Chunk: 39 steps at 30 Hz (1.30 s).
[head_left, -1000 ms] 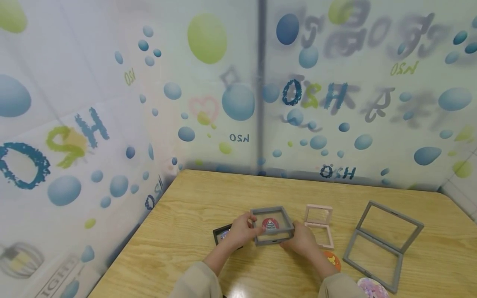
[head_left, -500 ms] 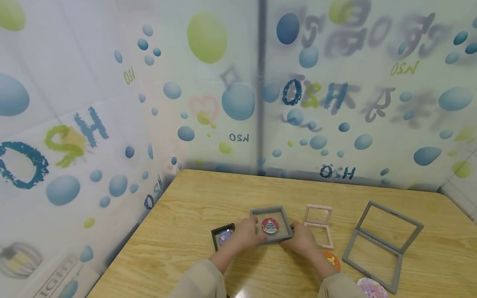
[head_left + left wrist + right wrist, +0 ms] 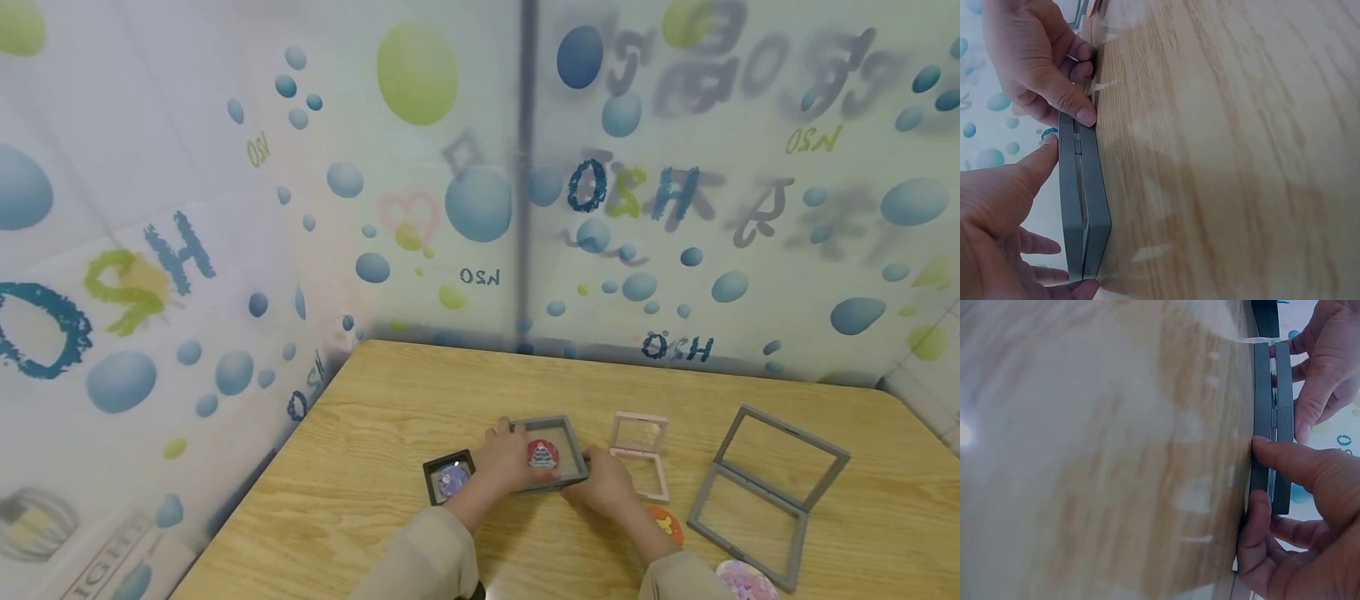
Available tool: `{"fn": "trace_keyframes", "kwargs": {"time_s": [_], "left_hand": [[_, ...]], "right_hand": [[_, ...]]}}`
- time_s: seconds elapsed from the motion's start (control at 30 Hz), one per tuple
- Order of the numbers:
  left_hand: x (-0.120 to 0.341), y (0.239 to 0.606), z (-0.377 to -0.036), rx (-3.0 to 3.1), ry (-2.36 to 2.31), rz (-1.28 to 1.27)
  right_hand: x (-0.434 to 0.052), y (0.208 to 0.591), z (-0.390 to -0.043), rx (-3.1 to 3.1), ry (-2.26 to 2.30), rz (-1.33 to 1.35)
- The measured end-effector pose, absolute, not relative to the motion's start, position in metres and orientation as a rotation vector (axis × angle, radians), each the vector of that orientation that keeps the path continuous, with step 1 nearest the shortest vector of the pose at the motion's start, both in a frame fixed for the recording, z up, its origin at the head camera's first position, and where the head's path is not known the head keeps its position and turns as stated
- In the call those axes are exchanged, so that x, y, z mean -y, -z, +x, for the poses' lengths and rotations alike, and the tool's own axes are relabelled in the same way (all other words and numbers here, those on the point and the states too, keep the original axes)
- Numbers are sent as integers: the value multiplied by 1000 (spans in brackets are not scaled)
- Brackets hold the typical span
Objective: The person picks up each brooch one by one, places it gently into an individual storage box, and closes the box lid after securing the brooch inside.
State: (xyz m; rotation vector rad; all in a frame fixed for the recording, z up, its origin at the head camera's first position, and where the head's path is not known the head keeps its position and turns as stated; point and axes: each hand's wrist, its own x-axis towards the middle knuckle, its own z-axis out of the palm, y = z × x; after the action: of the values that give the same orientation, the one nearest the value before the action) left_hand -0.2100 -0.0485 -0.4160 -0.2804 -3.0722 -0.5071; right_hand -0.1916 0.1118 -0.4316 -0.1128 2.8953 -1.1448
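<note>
Both hands hold a small grey frame (image 3: 546, 454) that lies flat near the front middle of the wooden table (image 3: 390, 400). A red round badge (image 3: 542, 453) sits inside it. The left hand (image 3: 504, 461) grips the left side of the frame, with its fingers laid over the top and the thumb on the front edge. The right hand (image 3: 606, 482) pinches the front right corner, thumb against the seam. Just left stands a small black frame (image 3: 450, 477). To the right are an open pink frame (image 3: 639, 454) and, further, a big open grey frame (image 3: 765, 492).
</note>
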Motion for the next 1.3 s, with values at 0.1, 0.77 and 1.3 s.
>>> {"fn": "trace_keyframes", "kwargs": {"time_s": [0.1, 0.77, 1.3], "left_hand": [[47, 415, -211, 3084, 473, -268], [40, 414, -207, 3049, 517, -184], [36, 416, -204, 3036, 477, -198]], "right_hand": [[-112, 432, -192, -2899, 1140, -117], [-112, 431, -192, -2895, 1157, -81], [-114, 428, -192, -2860, 1086, -127]]}}
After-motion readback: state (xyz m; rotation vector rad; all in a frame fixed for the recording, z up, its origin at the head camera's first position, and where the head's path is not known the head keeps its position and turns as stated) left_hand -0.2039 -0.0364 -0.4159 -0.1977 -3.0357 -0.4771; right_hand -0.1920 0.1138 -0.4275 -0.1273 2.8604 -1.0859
